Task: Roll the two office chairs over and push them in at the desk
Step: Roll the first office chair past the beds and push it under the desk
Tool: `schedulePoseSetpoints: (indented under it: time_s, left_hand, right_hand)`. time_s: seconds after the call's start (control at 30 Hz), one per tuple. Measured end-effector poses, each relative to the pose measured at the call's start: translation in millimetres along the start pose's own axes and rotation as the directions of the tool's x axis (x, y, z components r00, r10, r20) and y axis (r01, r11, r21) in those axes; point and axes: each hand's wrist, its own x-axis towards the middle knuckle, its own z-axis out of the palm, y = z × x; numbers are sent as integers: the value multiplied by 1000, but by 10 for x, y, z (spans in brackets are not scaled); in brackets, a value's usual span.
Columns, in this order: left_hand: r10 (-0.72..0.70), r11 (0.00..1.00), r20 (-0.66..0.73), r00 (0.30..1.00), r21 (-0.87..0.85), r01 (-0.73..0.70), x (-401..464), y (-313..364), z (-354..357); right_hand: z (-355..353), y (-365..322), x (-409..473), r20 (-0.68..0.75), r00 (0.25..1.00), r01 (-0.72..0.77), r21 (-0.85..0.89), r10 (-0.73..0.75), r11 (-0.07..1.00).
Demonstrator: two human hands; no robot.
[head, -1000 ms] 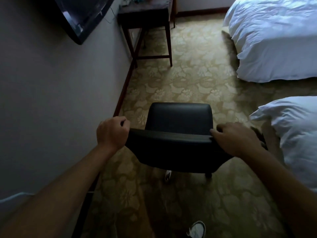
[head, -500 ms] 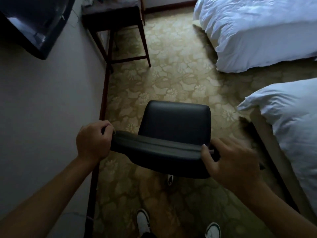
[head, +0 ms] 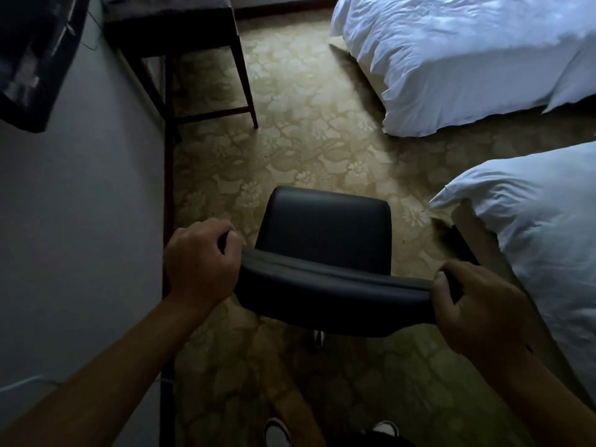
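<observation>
A black office chair [head: 325,233] stands on the patterned carpet right in front of me, its seat facing away. My left hand [head: 201,262] grips the left end of its backrest top. My right hand [head: 474,308] grips the right end. One caster shows under the backrest. The dark wooden desk [head: 180,17] stands against the left wall at the top of the view, well ahead of the chair. Only one chair is in view.
A grey wall [head: 80,221] with a mounted dark screen [head: 32,59] runs along the left. Two beds with white covers, one [head: 467,59] at the upper right and one [head: 541,237] close on the right, narrow the carpet lane. My shoes show at the bottom edge.
The chair and I have come nearer to the desk. My right hand, loose on the backrest half a second ago, now grips its right end firmly.
</observation>
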Motion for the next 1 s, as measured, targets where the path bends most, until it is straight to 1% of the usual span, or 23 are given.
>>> schedulePoseSetpoints:
  time_s: [0.17,0.3,0.4,0.53,0.63,0.77,0.9,1.0]
  left_hand:
    - [26,999,5,1000,19,-27,445,-145,137]
    - [21,999,9,1000,35,-21,844,-315,289]
    - [22,1000,-18,1000,-3,-22,1228,-330,458]
    - [17,1000,-83,996,-2,-18,1837,-309,804]
    - [-34,999,-81,996,5,34,2197,-284,1077]
    - [-77,996,-82,994,36,80,2749,-162,1453]
    - [-89,991,-112,990,88,99,3382,-63,1853]
    - [-93,990,-122,988,92,105,3807,-51,2122]
  right_hand:
    - [195,-80,422,1,1000,-22,-6,22,1000]
    - [433,-117,801,65,997,-29,9,28,1000]
    - [576,-75,1173,85,996,-10,-9,10,1000]
    - [772,92,1957,43,999,33,-8,-32,999]
    - [942,289,2486,69,996,49,-4,-49,999]
    - [1106,548,3230,82,996,19,19,-21,1000]
    - [1253,804,3976,85,996,-9,32,6,999]
    - [1361,940,4455,100,995,-24,49,19,998]
